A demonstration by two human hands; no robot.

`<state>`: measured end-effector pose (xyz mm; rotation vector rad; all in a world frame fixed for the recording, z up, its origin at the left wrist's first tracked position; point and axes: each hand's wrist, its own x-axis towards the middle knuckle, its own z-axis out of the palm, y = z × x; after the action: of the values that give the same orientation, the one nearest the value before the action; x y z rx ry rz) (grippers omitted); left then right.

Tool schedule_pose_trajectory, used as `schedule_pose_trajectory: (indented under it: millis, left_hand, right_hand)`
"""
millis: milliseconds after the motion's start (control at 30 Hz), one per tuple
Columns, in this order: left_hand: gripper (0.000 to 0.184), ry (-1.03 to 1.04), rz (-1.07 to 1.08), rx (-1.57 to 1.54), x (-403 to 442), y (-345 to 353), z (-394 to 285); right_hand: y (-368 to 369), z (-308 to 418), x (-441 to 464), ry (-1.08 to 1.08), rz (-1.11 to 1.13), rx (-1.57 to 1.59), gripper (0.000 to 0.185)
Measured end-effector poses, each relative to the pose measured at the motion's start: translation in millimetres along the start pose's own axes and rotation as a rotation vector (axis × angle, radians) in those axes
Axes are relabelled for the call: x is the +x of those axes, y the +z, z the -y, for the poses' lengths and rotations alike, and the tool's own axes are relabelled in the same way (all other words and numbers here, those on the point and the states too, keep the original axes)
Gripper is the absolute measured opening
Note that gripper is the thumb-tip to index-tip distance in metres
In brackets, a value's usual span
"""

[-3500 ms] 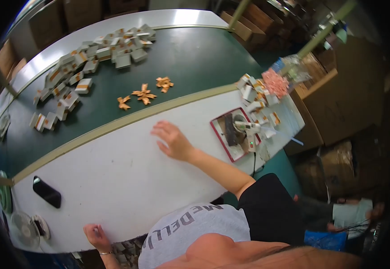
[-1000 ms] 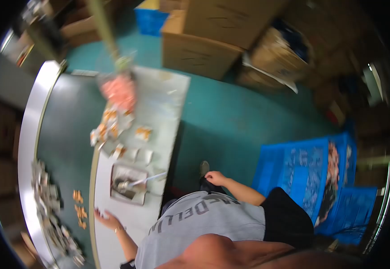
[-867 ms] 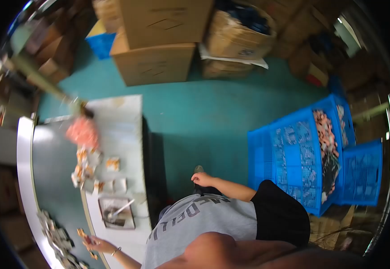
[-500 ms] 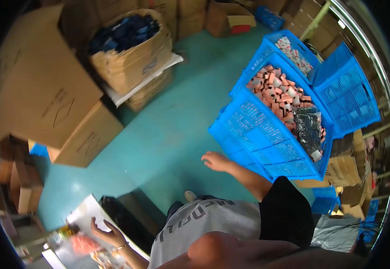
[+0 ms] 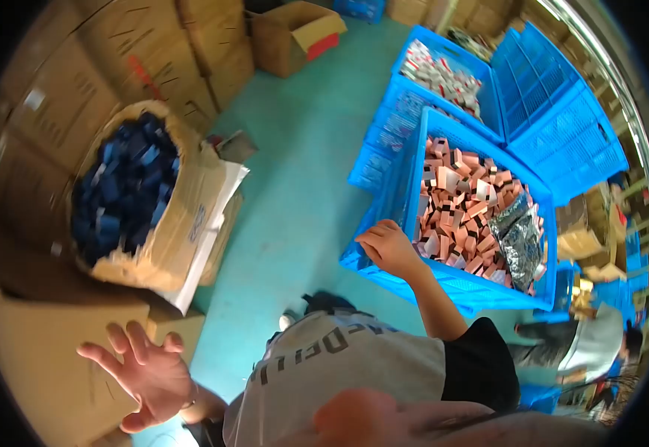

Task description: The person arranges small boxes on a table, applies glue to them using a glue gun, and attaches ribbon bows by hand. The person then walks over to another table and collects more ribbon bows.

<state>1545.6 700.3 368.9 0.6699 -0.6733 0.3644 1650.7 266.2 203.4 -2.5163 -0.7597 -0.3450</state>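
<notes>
My left hand [image 5: 149,376] is raised at the lower left, palm showing and fingers spread wide, with nothing in it. It is in front of a closed cardboard box [image 5: 49,357]; contact cannot be made out. Beside the near corner of a blue plastic crate [image 5: 447,277], my right hand [image 5: 390,249] has its fingers curled in, and no object shows in them. Whether it touches the crate's rim is unclear. Inside that crate lie many small pink boxes [image 5: 455,216] with dark bands, and a shiny black plastic bag [image 5: 518,242] rests on top of them.
Behind stands another blue crate [image 5: 492,112] of small white-and-red boxes [image 5: 440,78]. At left, a torn carton [image 5: 183,216] holds dark blue packets [image 5: 131,182]. An open carton [image 5: 283,41] is at the back. Green floor [image 5: 287,186] runs between. Another person [image 5: 596,343] is at lower right.
The view has turned and come closer to the crates and the torn carton. My left hand has come up, away from the white table, fingers spreading. My right hand is now beside the crate, more curled.
</notes>
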Motion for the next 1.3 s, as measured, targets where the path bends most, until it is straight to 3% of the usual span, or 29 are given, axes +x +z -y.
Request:
schedule_pose_trajectory:
  millis: [133,200,367,500,567,667,700,767,800,900,933,1000,1067,1167,1200,1300]
  left_hand:
    - [0.110,-0.250,0.338,-0.415,195,-15,135]
    - [0.100,-0.441,0.463,-0.501,283,-21,197]
    - [0.054,-0.736,0.455,-0.494,464,-77,326]
    - [0.037,-0.851,0.362,-0.565,597,-143,420]
    - [0.036,-0.830,0.274,-0.669,664,-185,464]
    - [0.033,-0.848,0.373,-0.742,733,-194,566]
    - [0.032,-0.942,0.416,-0.729,769,-201,598]
    - [0.033,-1.131,0.504,-0.699,839,-215,662]
    - [0.036,-1.205,0.411,-0.630,879,-225,682]
    - [0.041,-1.225,0.371,-0.834,978,-260,796]
    - [0.041,-1.097,0.323,-1.006,985,-261,848]
    - [0.043,-1.039,0.419,-1.138,1033,-255,937]
    - [0.044,-1.208,0.654,-1.024,1095,-247,1024]
    - [0.045,-1.335,1.048,-1.137,1172,-236,1164]
    - [0.045,-1.362,1.079,-1.346,1181,-246,1221]
    - [0.062,-1.078,0.716,-1.321,1252,-276,1321]
  right_hand:
    - [-32,-39,63,0.107,0.029,-0.022,0.012]
    - [-48,-80,98,0.200,0.004,-0.103,0.013]
    - [-79,-202,220,0.342,0.018,-0.204,0.020]
    - [-74,-304,366,0.234,0.005,-0.157,0.019]
    - [-63,-355,447,0.143,-0.025,-0.059,0.018]
    - [-35,-440,545,0.111,0.014,0.014,0.021]
    - [-26,-471,573,0.115,0.012,-0.007,0.021]
    - [-10,-528,621,0.161,0.017,-0.044,0.021]
    - [-6,-555,642,0.210,0.008,-0.040,0.023]
    - [-20,-621,702,0.384,-0.036,0.057,0.021]
    - [-29,-644,722,0.430,-0.024,0.048,0.020]
    - [-42,-707,749,0.493,-0.080,0.021,0.019]
    - [-53,-774,776,0.564,-0.112,-0.022,0.017]
    - [-73,-892,818,0.659,-0.128,-0.084,0.015]
    - [-81,-935,834,0.639,-0.122,-0.106,0.015]
    - [-105,-1072,891,0.565,-0.043,-0.109,0.017]
